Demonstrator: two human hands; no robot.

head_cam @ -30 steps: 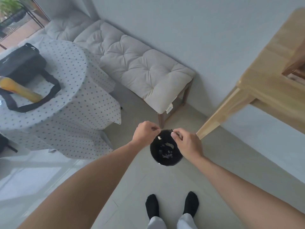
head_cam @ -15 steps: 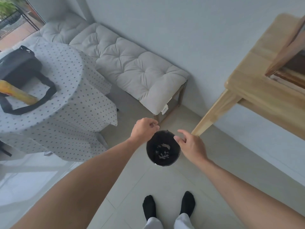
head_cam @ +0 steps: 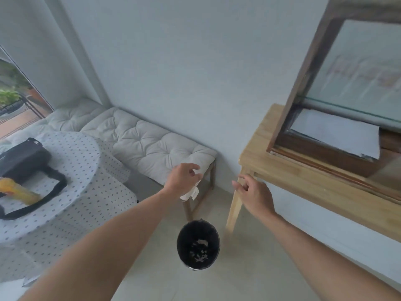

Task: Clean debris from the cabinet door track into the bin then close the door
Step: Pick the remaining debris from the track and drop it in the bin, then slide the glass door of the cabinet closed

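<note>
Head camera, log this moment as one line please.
left hand: open, empty | right hand: open, empty | bin: on floor, debris inside | cabinet door: open

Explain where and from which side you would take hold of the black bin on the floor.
Take the black bin by its round rim, coming straight down from above. It stands upright with its open mouth facing up, so the rim is the exposed edge; a pinch over one side, fingers inside and thumb outside, likely suits it.

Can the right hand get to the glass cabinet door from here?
Probably yes: the empty right hand hangs by the wooden table, with nothing between it and the wood-framed glass cabinet door.
</note>
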